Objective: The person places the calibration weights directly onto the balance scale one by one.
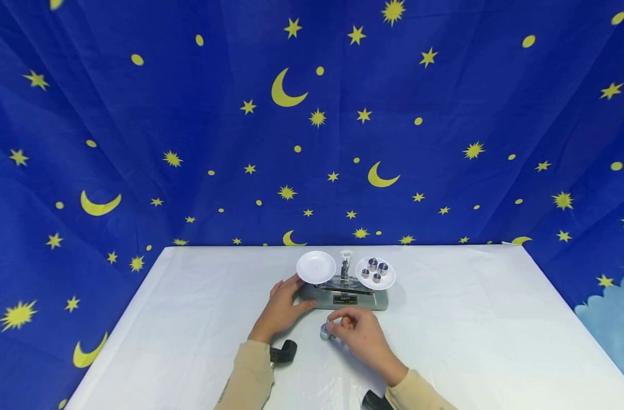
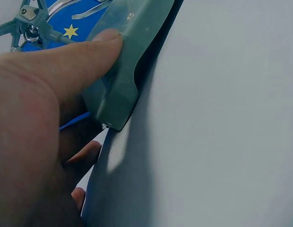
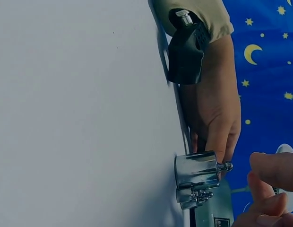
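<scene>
A balance scale (image 1: 345, 299) with a grey-green base stands on the table. Its left pan (image 1: 316, 267) is bare; its right pan (image 1: 386, 280) carries several small metal weights (image 1: 373, 263) and sits slightly lower. My left hand (image 1: 283, 307) grips the left end of the base, thumb on its surface (image 2: 119, 101) and fingers around the far side. In front of the scale my right hand (image 1: 360, 336) hovers by a knobbed metal weight (image 3: 197, 170) on the table. A gap separates thumb and fingertips from the knob. Smaller weights (image 3: 186, 196) stand beside it, hidden by the hand in the head view.
The white table (image 1: 471, 324) reaches back to a blue curtain (image 1: 230, 136) printed with yellow stars and moons. Black wrist devices (image 1: 283, 352) sit at both tan sleeves (image 1: 247, 376).
</scene>
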The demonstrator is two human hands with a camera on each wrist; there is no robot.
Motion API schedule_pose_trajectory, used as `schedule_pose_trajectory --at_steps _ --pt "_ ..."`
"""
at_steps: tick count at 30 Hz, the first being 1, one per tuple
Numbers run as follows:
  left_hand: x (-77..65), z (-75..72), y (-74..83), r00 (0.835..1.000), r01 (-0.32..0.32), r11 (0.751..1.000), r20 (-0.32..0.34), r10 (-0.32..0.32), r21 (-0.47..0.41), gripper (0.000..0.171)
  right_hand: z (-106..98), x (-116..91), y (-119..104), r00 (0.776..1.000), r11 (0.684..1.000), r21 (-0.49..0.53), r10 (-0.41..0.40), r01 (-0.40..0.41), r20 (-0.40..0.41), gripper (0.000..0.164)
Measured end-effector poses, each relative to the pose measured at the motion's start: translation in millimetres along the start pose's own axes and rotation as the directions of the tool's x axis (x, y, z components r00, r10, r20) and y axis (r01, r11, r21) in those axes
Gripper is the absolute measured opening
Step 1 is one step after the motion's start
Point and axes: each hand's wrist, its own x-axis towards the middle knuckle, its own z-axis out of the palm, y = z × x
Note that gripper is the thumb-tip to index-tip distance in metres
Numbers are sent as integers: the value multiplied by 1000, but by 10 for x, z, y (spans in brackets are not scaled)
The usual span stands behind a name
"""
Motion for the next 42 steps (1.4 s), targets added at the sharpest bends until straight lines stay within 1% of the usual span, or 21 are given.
schedule_pose_trajectory --at_steps 9,19,32,42 --pt "-3 10 -27 1000 -19 1000 -5 19 0 67 -1 16 30 999 1000 -14 16 -15 45 15" --pt "-4 8 -29 1000 -25 1000 -14 25 -3 67 12 32 92 998 999 -44 12 -9 66 14" --pt "-9 -2 -18 1000 -27 1000 -13 27 -5 67 31 37 141 995 999 -41 7 -3 103 12" --pt "-7 1 -21 1000 -23 1000 -11 23 -5 67 29 48 136 993 998 -60 11 -4 117 13"
